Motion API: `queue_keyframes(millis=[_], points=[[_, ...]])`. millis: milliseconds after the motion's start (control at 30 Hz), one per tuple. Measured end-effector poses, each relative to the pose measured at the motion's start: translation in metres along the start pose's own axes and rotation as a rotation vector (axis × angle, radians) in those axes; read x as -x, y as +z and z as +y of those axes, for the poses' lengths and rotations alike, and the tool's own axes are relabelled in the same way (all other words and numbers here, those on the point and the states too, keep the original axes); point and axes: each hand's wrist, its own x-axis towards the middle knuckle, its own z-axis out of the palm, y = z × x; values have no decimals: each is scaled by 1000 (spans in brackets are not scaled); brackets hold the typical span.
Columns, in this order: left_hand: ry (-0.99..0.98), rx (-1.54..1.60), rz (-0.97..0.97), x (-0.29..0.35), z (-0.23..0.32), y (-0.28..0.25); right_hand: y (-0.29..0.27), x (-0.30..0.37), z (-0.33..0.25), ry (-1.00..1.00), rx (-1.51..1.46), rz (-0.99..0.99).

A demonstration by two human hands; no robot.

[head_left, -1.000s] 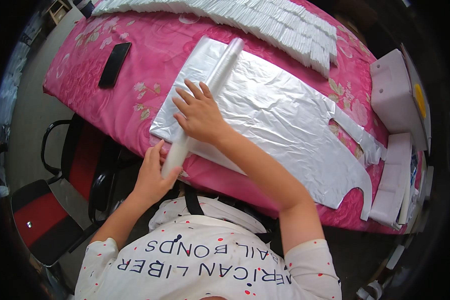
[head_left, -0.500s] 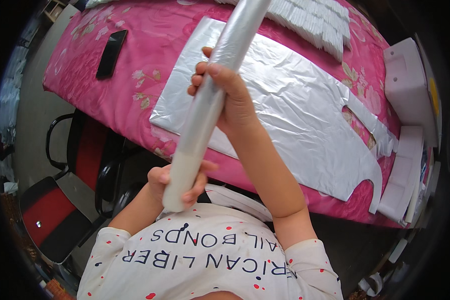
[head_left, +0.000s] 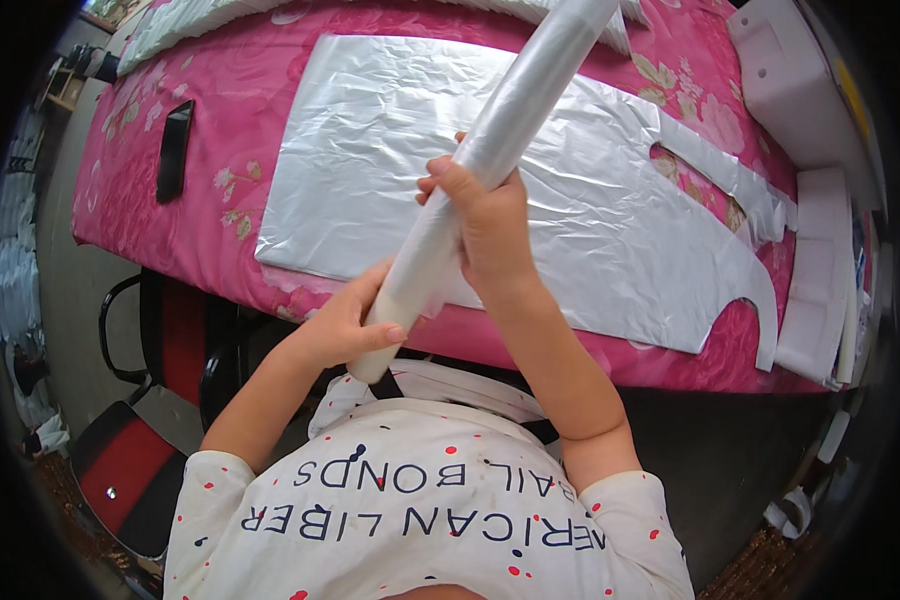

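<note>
A long, whitish roll of clear plastic film (head_left: 515, 112) slants upward to the right in front of me. My left hand (head_left: 345, 325) is wrapped around its lower end, the thumb across the front. Higher up, my right hand (head_left: 490, 220) grips the roll near its middle, fingers curled behind it. Beneath lies a flat, silvery plastic bag (head_left: 610, 230) with cut-out handles toward the right, spread wrinkled over the table. The roll's upper end runs past the top of the picture.
A pink flowered cloth (head_left: 220, 120) covers the table. A black phone (head_left: 174, 150) lies at its left. Folded white stacks (head_left: 195, 32) line the far edge. White foam boxes (head_left: 805, 100) stand at the right. A red and black chair (head_left: 135, 465) is at the lower left.
The roll has shifted right and upward with both hands. My left hand's fingers have moved from around its bottom end to its side. The view has also shifted slightly.
</note>
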Motion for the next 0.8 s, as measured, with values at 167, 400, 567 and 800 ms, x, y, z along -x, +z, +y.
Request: queue_keyframes(millis=[167,400,567,800], points=[[-105,62,123,-6,-7,8,-9,3,23,-1,39,39],[-333,134,-102,14,-28,-11,-73,-41,-6,-27,115,199],[-450,205,-158,37,-45,-22,-143,-75,-68,-318,513,364],[-442,260,-190,41,-53,-29,-131,-53,-80,154,807,-15]])
